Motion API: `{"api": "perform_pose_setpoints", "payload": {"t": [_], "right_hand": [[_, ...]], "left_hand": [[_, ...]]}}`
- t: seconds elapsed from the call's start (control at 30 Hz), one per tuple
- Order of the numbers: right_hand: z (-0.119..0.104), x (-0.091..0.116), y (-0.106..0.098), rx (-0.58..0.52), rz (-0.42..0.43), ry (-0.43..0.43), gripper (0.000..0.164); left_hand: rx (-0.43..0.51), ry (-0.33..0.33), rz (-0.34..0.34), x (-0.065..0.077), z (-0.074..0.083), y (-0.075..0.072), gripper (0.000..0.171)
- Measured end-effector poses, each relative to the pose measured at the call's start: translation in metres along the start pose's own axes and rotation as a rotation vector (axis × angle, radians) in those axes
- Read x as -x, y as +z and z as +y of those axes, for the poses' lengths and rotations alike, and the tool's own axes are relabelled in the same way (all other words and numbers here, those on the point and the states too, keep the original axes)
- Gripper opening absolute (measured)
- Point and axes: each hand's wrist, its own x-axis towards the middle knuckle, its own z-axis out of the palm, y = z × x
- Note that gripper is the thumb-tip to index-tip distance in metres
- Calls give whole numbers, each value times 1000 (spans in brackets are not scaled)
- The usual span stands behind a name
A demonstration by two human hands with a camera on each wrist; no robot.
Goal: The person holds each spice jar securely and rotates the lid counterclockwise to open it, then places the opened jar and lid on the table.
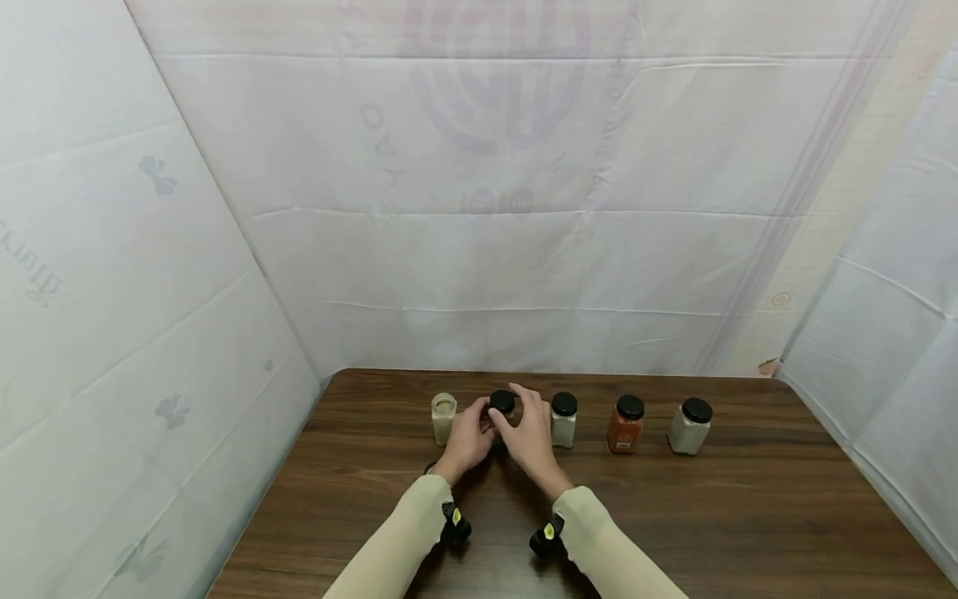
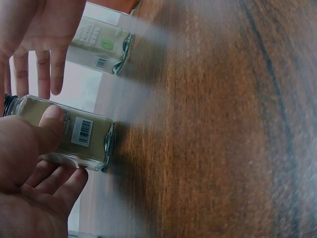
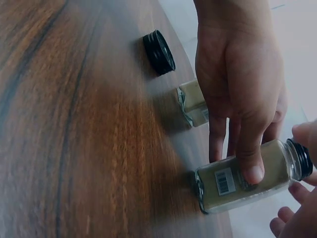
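A square glass spice jar (image 2: 94, 136) of olive-beige powder, with a barcode label and black lid (image 1: 502, 402), stands upright on the table between both hands. My left hand (image 1: 467, 437) grips its body, thumb (image 3: 251, 171) across the label and fingers round the back. At the lid, my right hand (image 1: 530, 433) has its thumb on one side and index finger on the other; its remaining fingers (image 2: 43, 74) stretch out loosely. To the left stands an uncapped jar (image 1: 444, 418) of pale powder. A loose black lid (image 3: 159, 52) rests on the table beside it.
Right of my hands stand three more black-lidded jars: a pale one (image 1: 564, 420), an orange-red one (image 1: 625, 424) and a whitish one (image 1: 690, 426). The dark wooden table (image 1: 733, 516) ends at a white cloth wall (image 1: 479, 249) behind the row.
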Motion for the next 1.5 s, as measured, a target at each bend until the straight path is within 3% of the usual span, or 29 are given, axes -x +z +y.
{"api": "perform_pose_setpoints", "payload": {"t": [0.13, 0.3, 0.6, 0.93, 1.23, 1.5], "right_hand": [[0, -1, 3, -22, 48, 32, 53], [-3, -1, 4, -21, 81, 47, 45], [-5, -1, 2, 27, 46, 18, 43], [-3, 1, 2, 2, 26, 8, 49], [-6, 0, 4, -3, 75, 35, 57], [-8, -2, 5, -2, 118, 50, 47]], "left_hand": [[-34, 9, 12, 0, -1, 1, 38], [6, 1, 3, 1, -1, 1, 38], [-9, 8, 7, -1, 0, -1, 38], [12, 2, -1, -1, -1, 0, 37], [-28, 20, 7, 0, -1, -1, 39], [-3, 8, 0, -1, -1, -1, 39]]}}
